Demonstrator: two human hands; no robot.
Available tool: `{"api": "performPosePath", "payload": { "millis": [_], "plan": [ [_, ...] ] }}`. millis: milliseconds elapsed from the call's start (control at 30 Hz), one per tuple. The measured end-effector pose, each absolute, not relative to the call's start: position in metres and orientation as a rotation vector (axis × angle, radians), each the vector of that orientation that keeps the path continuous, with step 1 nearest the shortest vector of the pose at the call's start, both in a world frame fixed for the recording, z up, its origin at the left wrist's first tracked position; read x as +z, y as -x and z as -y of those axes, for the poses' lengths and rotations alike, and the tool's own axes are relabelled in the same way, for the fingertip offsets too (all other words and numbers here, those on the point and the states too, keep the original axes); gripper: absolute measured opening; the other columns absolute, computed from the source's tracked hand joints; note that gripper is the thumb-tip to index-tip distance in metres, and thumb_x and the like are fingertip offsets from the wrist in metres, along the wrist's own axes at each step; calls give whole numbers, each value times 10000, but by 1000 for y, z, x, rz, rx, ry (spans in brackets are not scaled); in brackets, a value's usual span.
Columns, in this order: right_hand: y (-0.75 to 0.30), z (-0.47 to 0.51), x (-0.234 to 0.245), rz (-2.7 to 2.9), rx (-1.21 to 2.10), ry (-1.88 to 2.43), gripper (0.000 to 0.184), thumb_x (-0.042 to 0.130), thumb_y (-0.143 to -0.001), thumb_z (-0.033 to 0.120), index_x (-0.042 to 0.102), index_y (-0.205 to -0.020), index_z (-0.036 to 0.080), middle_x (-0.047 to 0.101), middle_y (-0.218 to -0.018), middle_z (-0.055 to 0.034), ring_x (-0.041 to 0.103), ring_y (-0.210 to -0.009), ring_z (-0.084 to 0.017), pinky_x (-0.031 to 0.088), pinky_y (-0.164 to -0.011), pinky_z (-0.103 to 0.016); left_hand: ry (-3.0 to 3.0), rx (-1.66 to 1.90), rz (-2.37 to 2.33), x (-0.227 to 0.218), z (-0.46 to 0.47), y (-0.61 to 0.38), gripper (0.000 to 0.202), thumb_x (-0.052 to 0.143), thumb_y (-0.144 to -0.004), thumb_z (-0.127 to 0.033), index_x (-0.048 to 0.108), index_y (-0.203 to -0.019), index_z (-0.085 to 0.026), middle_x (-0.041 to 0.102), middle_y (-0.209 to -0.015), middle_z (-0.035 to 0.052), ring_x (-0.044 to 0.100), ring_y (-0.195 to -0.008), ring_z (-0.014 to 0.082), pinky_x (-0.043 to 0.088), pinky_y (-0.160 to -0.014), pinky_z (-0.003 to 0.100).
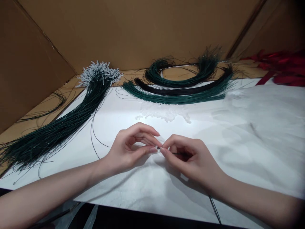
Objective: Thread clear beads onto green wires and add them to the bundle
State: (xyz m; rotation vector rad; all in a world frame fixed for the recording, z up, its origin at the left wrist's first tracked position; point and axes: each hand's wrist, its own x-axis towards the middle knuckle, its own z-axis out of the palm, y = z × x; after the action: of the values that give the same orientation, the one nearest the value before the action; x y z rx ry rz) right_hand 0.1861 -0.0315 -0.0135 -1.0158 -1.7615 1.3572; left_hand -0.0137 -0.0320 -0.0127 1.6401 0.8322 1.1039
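My left hand (130,146) is closed in a pinch, thumb against fingertips, on a tiny white bead (157,147). Fingertip to fingertip with it, my right hand (189,154) pinches a thin dark green wire (176,153) right beside the bead. The wire passes under the right palm, and dark strands (215,210) show below that wrist. Just beyond both hands lies a loose heap of small white beads (164,111). At the left rests a thick bundle of green wires (78,108) with white beaded tips (100,74).
Curved bundles of green wire (176,100) and black wire (176,91) lie behind the beads. Red ribbons (283,65) are heaped at the back right, near a clear plastic sheet (269,117). Cardboard walls (143,28) enclose the white work surface (133,194).
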Motion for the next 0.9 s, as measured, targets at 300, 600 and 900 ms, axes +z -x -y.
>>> {"api": "performPosePath", "payload": {
  "millis": [300,600,900],
  "plan": [
    [-186,33,-13,1773,1343,1018,128,582,-871,207,616,-758,157,323,-517,86,286,-475,-62,232,-443,-212,-1609,1099,-877,-13,33,13,296,749,-798,-70,627,-1051,-165,757,-890,25,736,-795,105,606,-774,173],
    [-186,32,-13,1829,1300,1049,131,583,-863,192,607,-738,160,312,-516,87,277,-476,-60,224,-446,-213,-1654,1086,-910,-14,34,12,257,734,-821,-100,616,-1041,-159,745,-866,31,723,-773,103,597,-750,177],
    [-187,33,-12,1846,1304,1040,142,562,-890,198,603,-758,168,331,-535,75,295,-495,-69,234,-459,-218,-1675,1086,-897,-13,34,12,252,730,-821,-102,618,-1042,-150,742,-858,46,725,-766,125,603,-747,207]
  ]
}}
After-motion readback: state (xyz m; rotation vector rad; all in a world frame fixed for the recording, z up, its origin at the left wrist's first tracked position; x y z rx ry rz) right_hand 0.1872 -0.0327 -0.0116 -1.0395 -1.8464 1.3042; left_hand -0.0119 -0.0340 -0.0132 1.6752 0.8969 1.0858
